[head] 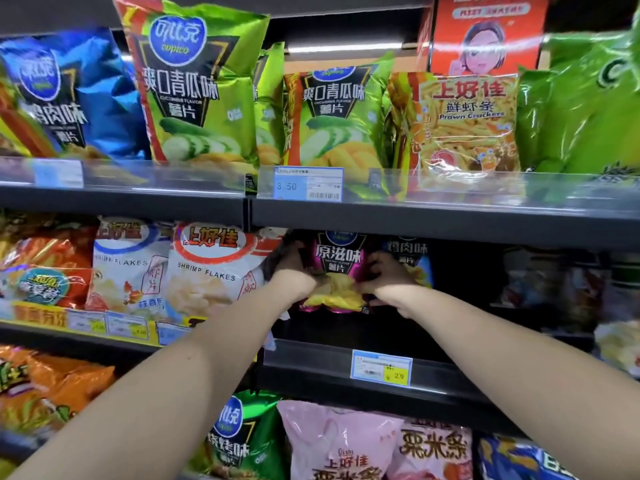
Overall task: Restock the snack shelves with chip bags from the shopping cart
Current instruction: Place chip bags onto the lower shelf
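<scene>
A black and magenta chip bag (337, 261) stands upright deep on the middle shelf (346, 365). My left hand (289, 268) grips its left side and my right hand (384, 271) grips its right side, fingers curled round the edges. Both forearms reach in over the shelf lip. A blue chip bag (414, 258) stands just right of it, partly hidden by my right hand. The shopping cart is out of view.
White shrimp flakes bags (207, 271) sit left of the held bag. Green cucumber chip bags (197, 88) and a prawn crackers bag (467, 123) fill the upper shelf. Dark space lies to the right on the middle shelf. A pink bag (339, 441) stands below.
</scene>
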Demonstrator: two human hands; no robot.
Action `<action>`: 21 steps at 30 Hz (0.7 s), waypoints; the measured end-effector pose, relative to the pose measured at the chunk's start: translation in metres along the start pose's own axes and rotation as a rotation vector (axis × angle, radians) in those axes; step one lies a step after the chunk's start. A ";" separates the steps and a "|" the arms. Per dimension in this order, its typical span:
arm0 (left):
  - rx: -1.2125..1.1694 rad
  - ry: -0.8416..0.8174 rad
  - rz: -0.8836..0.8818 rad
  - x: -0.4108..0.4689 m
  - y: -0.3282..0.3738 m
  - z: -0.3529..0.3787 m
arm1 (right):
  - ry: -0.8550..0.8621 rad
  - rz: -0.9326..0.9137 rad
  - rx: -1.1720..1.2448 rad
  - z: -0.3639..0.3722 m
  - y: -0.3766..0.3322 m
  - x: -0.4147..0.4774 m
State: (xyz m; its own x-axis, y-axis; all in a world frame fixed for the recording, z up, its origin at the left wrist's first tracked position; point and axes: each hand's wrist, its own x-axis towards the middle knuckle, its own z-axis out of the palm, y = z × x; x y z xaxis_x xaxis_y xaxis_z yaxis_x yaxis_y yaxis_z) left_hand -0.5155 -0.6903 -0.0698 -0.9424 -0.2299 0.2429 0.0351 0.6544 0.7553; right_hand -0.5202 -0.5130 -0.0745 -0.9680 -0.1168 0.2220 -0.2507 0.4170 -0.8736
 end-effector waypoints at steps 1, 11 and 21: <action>-0.027 0.013 0.009 0.002 -0.002 0.003 | 0.008 -0.013 -0.012 0.000 0.001 0.000; 0.324 0.186 0.189 -0.034 0.000 -0.008 | 0.137 -0.119 -0.234 -0.013 -0.009 -0.004; 0.588 0.088 0.661 -0.069 0.047 0.028 | 0.223 -0.300 -0.686 -0.059 0.007 -0.076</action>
State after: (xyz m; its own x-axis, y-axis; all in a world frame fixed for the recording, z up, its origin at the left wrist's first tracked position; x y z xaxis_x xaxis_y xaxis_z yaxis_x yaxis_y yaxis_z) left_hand -0.4586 -0.6231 -0.0677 -0.7601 0.2873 0.5828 0.3634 0.9315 0.0148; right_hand -0.4487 -0.4484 -0.0716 -0.8187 -0.1594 0.5517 -0.3819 0.8686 -0.3158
